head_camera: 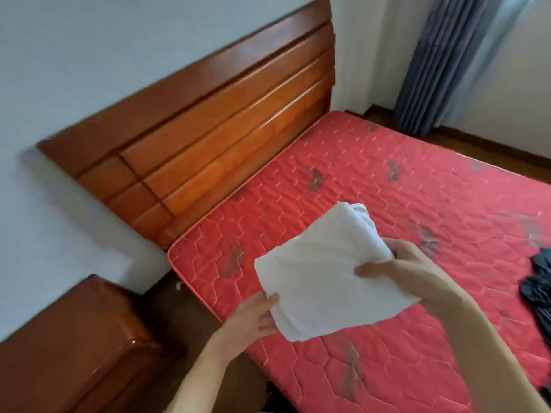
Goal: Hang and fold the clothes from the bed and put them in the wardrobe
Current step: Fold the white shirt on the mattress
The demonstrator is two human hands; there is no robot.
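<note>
Right hand (390,271) pinches the far edge of the folded white garment (322,278), thumb on top, while the left hand (253,315) supports its near corner with fingers flat beneath. Held above the bed (387,180), it should be kept level with the layers squared so the fold survives the carry to the wardrobe.

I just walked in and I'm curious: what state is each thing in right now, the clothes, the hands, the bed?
White garment: folded into a rough rectangle, held up over the mattress.
Right hand: grips the garment's right edge, thumb on top.
Left hand: fingers straight, under the garment's lower left corner.
Dark clothes: crumpled, unfolded, lying at the mattress's right edge.
Red mattress: bare, with dark stains.
Curtain: hanging, gathered by the wall.
</note>
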